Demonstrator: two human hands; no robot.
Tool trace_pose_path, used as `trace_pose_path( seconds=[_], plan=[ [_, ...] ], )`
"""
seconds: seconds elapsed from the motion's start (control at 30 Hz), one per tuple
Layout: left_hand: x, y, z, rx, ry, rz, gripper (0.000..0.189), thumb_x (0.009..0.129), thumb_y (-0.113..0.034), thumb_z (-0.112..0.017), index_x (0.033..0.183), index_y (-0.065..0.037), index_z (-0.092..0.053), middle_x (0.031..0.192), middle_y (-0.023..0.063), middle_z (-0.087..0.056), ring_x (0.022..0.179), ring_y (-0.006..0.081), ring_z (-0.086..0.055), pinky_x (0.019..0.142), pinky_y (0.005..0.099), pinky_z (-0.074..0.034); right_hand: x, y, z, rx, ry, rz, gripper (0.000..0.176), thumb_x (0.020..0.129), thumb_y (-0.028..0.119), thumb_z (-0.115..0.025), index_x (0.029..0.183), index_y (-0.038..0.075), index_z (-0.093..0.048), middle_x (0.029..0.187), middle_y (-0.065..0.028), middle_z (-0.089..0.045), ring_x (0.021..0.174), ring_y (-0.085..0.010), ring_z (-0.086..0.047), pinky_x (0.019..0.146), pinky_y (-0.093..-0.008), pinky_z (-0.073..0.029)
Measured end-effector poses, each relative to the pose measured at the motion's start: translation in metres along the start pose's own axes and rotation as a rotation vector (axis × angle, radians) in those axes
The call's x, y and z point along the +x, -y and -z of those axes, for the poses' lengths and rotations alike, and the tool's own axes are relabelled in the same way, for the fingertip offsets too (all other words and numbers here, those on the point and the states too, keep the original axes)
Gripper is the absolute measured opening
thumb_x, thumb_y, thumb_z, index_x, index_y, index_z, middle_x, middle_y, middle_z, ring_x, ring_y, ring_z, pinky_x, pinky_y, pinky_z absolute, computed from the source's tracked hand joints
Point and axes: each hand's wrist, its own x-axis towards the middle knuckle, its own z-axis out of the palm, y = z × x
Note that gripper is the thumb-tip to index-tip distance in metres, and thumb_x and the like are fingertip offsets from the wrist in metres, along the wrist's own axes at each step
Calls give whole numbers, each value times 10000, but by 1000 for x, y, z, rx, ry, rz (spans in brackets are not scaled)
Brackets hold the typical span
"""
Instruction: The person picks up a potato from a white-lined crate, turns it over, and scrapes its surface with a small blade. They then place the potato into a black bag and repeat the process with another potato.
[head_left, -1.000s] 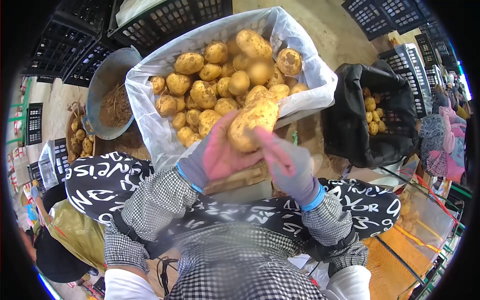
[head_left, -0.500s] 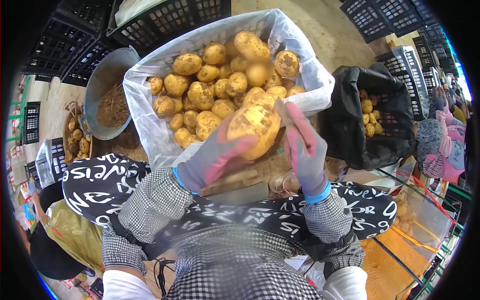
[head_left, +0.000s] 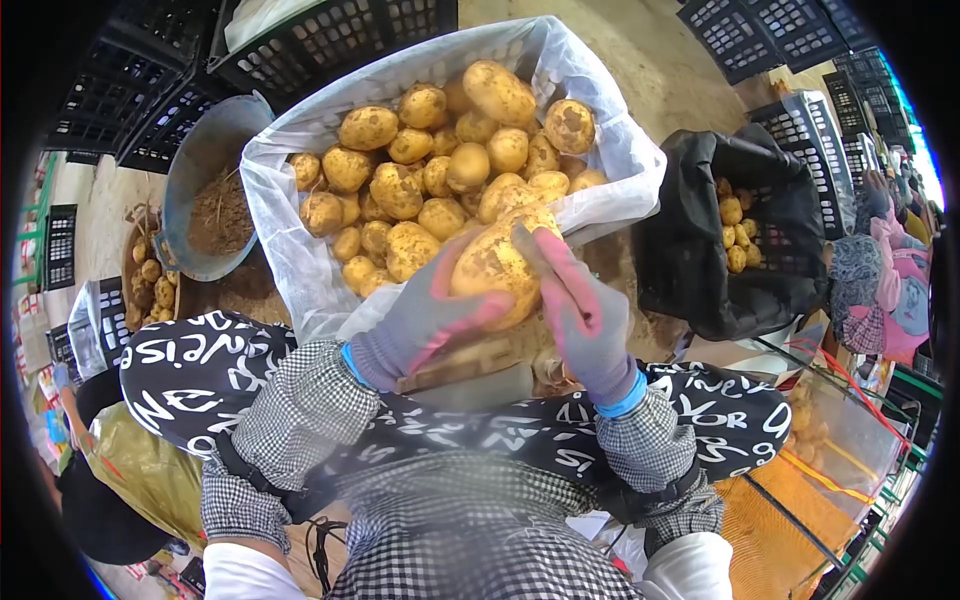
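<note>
A large potato with brown soil patches rests in my left hand, its gloved fingers and thumb wrapped round the lower left side. My right hand is at the potato's right side, fingers pressed together. Between those fingers a thin, flat grey piece lies against the potato's skin; I cannot tell what kind of tool it is. Both gloves are grey with pink finger and palm coating. Just beyond my hands stands a crate with a white cloth liner, heaped with soil-specked potatoes.
Left of the lined crate is a blue-grey tub with loose soil in it. At the right, a black-lined crate holds several potatoes. Black plastic crates stand behind. A person in pink is at far right.
My right hand has moved left, bringing the grey piece from the potato's right edge onto its upper face. The potato stays in my left hand, shifted slightly and turned a little.
</note>
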Motion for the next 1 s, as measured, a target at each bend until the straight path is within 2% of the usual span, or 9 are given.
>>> trace_pose_path(
  seconds=[0.03, 0.13, 0.17, 0.23, 0.33, 0.4, 0.5, 0.93, 1.0],
  plan=[
    [-1, 0, 1, 1, -10, 17, 982, 825, -219, -807, 1529, 33, -170, 1428, 186, -425, 1279, 224, -493, 1029, 358, -480, 3, 5, 0, 63, -29, -46, 398, 958, -29, -498, 1353, -49, -548, 1294, -128, -614, 1100, -157, -516, 924, -277, -392],
    [-1, 2, 1, -13, -6, 36, 967, 838, -207, -791, 1531, 34, -160, 1421, 185, -434, 1273, 217, -500, 1027, 362, -482, 9, 5, 4, 40, -70, -40, 392, 958, -17, -510, 1347, -48, -551, 1291, -127, -621, 1074, -159, -502, 909, -274, -386],
    [1, 4, 3, -23, 8, 22, 967, 839, -204, -790, 1531, 34, -158, 1421, 187, -435, 1268, 216, -505, 1026, 361, -483, 7, -2, 2, -55, -65, 75, 391, 962, -11, -523, 1351, -39, -554, 1226, -72, -643, 860, -70, -458, 735, -208, -369],
    [1, 4, 4, -36, 7, 22, 969, 839, -200, -790, 1532, 34, -154, 1423, 190, -433, 1255, 215, -517, 1023, 359, -485, 8, 3, -2, -62, -36, 70, 383, 964, -3, -528, 1344, -32, -565, 1224, -69, -645, 850, -61, -465, 723, -202, -380],
    [-2, 3, 4, -33, -10, 52, 949, 841, -213, -789, 1536, 12, -183, 1426, 161, -442, 1246, 203, -523, 1043, 357, -458, 0, 18, -4, 35, 32, -157, 371, 959, 1, -518, 1323, -19, -587, 1334, -172, -618, 1237, -211, -584, 1024, -311, -449],
    [-4, 4, 4, -15, -15, 33, 901, 850, -245, -786, 1541, -28, -251, 1424, 97, -468, 1258, 178, -507, 1087, 353, -399, -4, 17, -8, -103, 100, -112, 374, 956, 6, -527, 1323, 10, -600, 1300, -166, -643, 1190, -192, -619, 983, -290, -477],
    [-2, 2, 3, 58, -23, 17, 926, 821, -236, -811, 1518, 15, -255, 1451, 174, -423, 1260, 212, -511, 1035, 338, -461, 1, 21, -7, -43, 93, -171, 387, 946, 8, -543, 1327, 34, -604, 1255, -159, -669, 1132, -197, -658, 942, -269, -498],
    [4, 4, 13, 691, -54, -128, 887, 765, -354, -830, 1472, -37, -400, 1446, 216, -457, 1380, 285, -413, 1148, 370, -316, 2, 16, -7, -322, 174, 83, 401, 941, 6, -510, 1333, 21, -595, 1287, -164, -650, 1147, -229, -655, 940, -306, -517],
    [4, 6, 11, 685, -61, -177, 870, 767, -349, -827, 1468, -45, -412, 1437, 205, -460, 1371, 288, -417, 1147, 375, -315, 4, 14, -2, -64, 60, -145, 389, 947, 12, -521, 1330, -9, -584, 1271, -135, -644, 1018, -170, -605, 833, -271, -489]
  ],
)
